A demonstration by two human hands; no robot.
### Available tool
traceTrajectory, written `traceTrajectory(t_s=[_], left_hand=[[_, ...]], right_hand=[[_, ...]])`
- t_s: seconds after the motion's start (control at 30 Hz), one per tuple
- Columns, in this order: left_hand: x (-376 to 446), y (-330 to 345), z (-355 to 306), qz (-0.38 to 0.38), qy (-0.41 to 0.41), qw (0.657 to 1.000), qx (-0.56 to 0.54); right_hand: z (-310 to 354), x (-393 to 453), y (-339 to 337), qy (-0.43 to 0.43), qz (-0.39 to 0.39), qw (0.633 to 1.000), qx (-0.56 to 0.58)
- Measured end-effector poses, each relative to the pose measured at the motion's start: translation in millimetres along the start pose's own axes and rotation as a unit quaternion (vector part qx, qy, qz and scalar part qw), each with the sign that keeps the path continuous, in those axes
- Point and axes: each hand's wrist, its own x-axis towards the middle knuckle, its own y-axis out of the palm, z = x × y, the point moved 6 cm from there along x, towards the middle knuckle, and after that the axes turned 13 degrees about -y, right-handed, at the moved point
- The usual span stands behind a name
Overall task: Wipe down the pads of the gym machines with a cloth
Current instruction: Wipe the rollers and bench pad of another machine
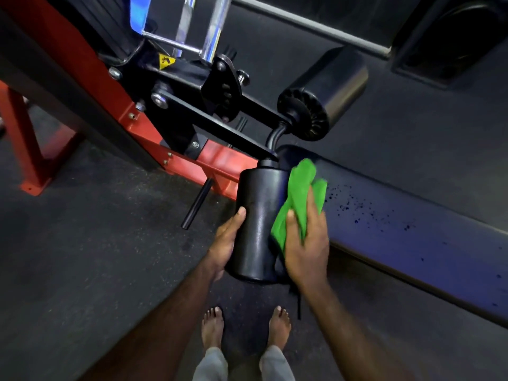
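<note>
While I look down through the head camera, my left hand cups the left flank of the near roller pad, thumb laid up along it, fingers wrapped behind where I can't see them. That black cylinder stands just below centre, its free end toward my bare feet at six o'clock. My right hand presses the green cloth against the pad's right side, fingers spread flat over the bunched fabric, which spills up toward twelve o'clock from my knuckles. At one o'clock sits the second roller pad on its black arm. The long bench pad, speckled with dark droplets, runs off toward four o'clock. The red frame fills ten o'clock.
</note>
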Motion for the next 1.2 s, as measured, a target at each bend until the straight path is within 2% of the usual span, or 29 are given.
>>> traceTrajectory(t_s=[0.1, 0.17, 0.27, 0.37, 0.47, 0.53, 0.57, 0.63, 0.67, 0.7, 0.73, 0.8, 0.87, 0.9, 0.97, 1.03, 1.07, 1.13, 1.2], left_hand=[[-14.6, -4.3, -15.9, -0.145, 0.08, 0.986, 0.019], [-26.4, 5.3, -19.0, -0.187, 0.114, 0.973, 0.077], [-33.6, 18.0, -13.9, -0.232, 0.114, 0.946, 0.194], [-26.9, 10.4, -11.7, -0.186, 0.088, 0.969, 0.137], [-14.8, 2.4, -5.9, -0.071, 0.066, 0.995, 0.034], [-7.8, 1.1, -2.9, 0.009, 0.032, 0.999, -0.002], [-7.0, 1.2, -1.7, 0.037, 0.013, 0.999, -0.002], [-4.7, -1.4, 1.3, 0.064, -0.014, 0.998, 0.002], [-4.4, -2.9, 2.9, 0.066, -0.014, 0.998, 0.0], [-3.9, -5.1, 1.6, 0.052, 0.003, 0.999, 0.009], [-6.9, -7.6, -1.1, 0.014, 0.029, 0.999, 0.019], [-17.9, -3.6, -11.5, -0.067, 0.081, 0.994, 0.023], [-30.7, 11.9, -16.5, -0.114, 0.096, 0.988, 0.049], [-34.2, 16.8, -15.8, -0.148, 0.095, 0.979, 0.099], [-41.2, 17.8, -16.1, -0.205, 0.106, 0.953, 0.199], [-40.3, 12.2, -18.1, -0.205, 0.119, 0.948, 0.212], [-37.7, 10.9, -20.0, -0.194, 0.127, 0.951, 0.204], [-28.3, 8.5, -19.4, -0.128, 0.146, 0.97, 0.147], [-19.5, 8.0, -12.7, -0.024, 0.12, 0.991, 0.059]], right_hand=[[-1.7, -53.1, -11.4, -0.022, 0.036, 0.999, -0.004], [-17.4, -35.1, -13.2, 0.001, 0.037, 0.999, 0.016], [-30.3, 17.3, -5.8, 0.047, 0.001, 0.999, 0.027], [-9.5, 11.0, -2.3, 0.032, -0.006, 0.999, 0.025], [17.2, -43.2, -9.1, -0.05, 0.065, 0.996, 0.019], [8.8, -42.1, -10.2, -0.08, 0.085, 0.993, 0.021], [-3.1, -30.1, -10.6, -0.057, 0.067, 0.996, 0.027], [-32.8, 2.6, -6.4, 0.063, 0.01, 0.996, 0.056], [-36.9, 11.6, -2.8, 0.117, -0.001, 0.991, 0.06], [-29.6, 13.9, -0.5, 0.127, -0.006, 0.991, 0.052], [-13.5, 8.1, -0.8, 0.1, -0.004, 0.994, 0.038], [24.2, -15.7, -5.6, -0.022, 0.026, 0.999, 0.016], [28.0, -36.8, -4.5, -0.088, 0.071, 0.994, 0.006], [15.7, -35.9, -3.8, -0.073, 0.069, 0.995, 0.005], [-17.0, -13.3, -2.4, 0.038, 0.03, 0.998, 0.035], [-37.2, 10.0, 1.3, 0.121, 0.017, 0.991, 0.058], [-34.5, 14.5, 2.6, 0.123, 0.015, 0.991, 0.048], [-9.3, 7.6, -1.1, 0.052, 0.014, 0.998, 0.014], [21.4, -16.4, -0.6, -0.06, 0.069, 0.995, -0.026]])
